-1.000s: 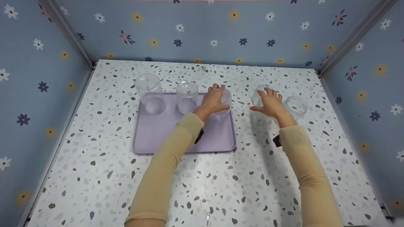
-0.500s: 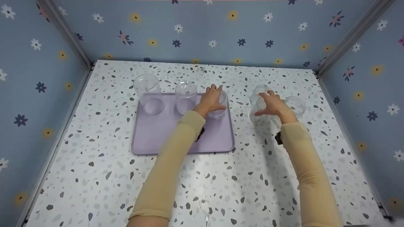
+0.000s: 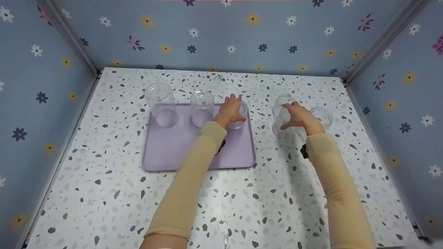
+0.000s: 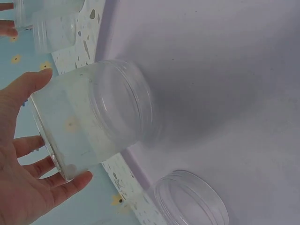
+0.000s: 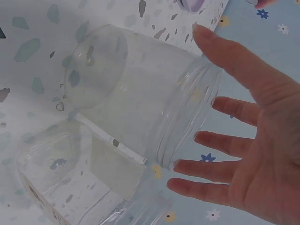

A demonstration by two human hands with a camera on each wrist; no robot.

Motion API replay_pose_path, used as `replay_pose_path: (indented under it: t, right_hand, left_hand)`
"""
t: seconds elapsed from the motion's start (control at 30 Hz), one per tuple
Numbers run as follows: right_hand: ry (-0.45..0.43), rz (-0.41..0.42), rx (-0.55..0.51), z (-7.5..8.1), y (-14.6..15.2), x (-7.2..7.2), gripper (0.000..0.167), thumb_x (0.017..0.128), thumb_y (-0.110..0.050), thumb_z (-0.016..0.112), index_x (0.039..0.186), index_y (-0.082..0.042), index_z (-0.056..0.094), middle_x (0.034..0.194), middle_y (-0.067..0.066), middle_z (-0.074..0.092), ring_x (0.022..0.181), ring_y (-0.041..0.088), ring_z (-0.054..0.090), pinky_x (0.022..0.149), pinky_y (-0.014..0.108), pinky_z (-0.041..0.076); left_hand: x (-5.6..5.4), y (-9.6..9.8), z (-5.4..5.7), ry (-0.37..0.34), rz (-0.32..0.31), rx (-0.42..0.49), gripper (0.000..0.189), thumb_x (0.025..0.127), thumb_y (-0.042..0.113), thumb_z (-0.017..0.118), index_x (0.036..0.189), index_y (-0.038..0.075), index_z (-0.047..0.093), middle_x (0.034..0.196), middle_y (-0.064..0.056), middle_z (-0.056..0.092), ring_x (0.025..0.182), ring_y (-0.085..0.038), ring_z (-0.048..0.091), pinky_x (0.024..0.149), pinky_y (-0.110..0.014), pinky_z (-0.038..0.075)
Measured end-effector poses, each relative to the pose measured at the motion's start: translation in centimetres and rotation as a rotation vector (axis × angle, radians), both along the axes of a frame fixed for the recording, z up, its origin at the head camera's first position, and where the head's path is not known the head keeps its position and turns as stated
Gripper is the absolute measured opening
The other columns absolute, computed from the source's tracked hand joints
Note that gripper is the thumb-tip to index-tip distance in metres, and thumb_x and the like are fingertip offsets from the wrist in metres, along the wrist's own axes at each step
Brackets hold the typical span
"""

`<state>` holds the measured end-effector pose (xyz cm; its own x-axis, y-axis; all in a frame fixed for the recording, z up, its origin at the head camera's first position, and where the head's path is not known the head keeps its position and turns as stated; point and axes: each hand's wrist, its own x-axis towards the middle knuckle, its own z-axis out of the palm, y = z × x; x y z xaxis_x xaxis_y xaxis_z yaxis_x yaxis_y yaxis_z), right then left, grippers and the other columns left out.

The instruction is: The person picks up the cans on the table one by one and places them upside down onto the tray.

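My left hand (image 3: 229, 111), fingers spread, is at the raised base of a clear jar (image 4: 89, 117) that stands mouth down on the lilac tray (image 3: 162, 152). Its thumb lies by one side, the fingers by the other; firm contact is hard to tell. To the right of the tray, my right hand (image 3: 299, 117) spreads its thumb and fingers around the threaded rim of an upright clear jar (image 5: 136, 93). A gap shows at some fingertips. A squarish clear jar (image 5: 79, 173) stands close beside that one. In the head view, the right hand partly hides these jars.
On the tray's back part stand a tall clear jar (image 3: 160, 103) and a shorter clear jar (image 3: 202, 109). Further clear jars, one (image 3: 322, 116) beside the right wrist, stand on the speckled tabletop (image 3: 114, 193). Flowered panels (image 3: 214, 31) enclose the back and sides.
My right hand has drawn slightly toward me, its thumb now lower, uncovering more of the jars beyond. The left hand has shifted slightly left. The jars on the tray keep their places.
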<state>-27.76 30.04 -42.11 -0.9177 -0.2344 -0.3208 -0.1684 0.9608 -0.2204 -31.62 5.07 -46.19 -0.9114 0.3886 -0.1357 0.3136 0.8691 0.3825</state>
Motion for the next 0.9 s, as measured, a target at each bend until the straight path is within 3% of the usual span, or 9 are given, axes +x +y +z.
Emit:
replay_pose_path:
  t: [0.4, 0.9]
  right_hand:
    - [0.056, 0.011, -0.03, -0.55, 0.44, -0.4, 0.079, 0.069, -0.022, 0.075, 0.134, -0.001, 0.034, 0.127, 0.031, 0.032, 0.111, 0.043, 0.038, 0.09, 0.054, 0.032]
    - [0.067, 0.011, -0.032, -0.59, 0.44, -0.45, 0.076, 0.07, -0.023, 0.075, 0.133, -0.005, 0.037, 0.128, 0.03, 0.033, 0.112, 0.044, 0.037, 0.087, 0.057, 0.033]
  left_hand:
    - [-0.11, 0.41, -0.5, 0.002, -0.001, -0.029, 0.088, 0.072, 0.041, 0.069, 0.139, 0.006, 0.025, 0.137, -0.018, 0.026, 0.122, -0.032, 0.028, 0.092, -0.04, 0.037]
    - [-0.19, 0.56, -0.84, -0.005, 0.011, -0.016, 0.089, 0.072, 0.042, 0.07, 0.139, 0.004, 0.025, 0.137, -0.019, 0.025, 0.122, -0.032, 0.028, 0.094, -0.041, 0.034]
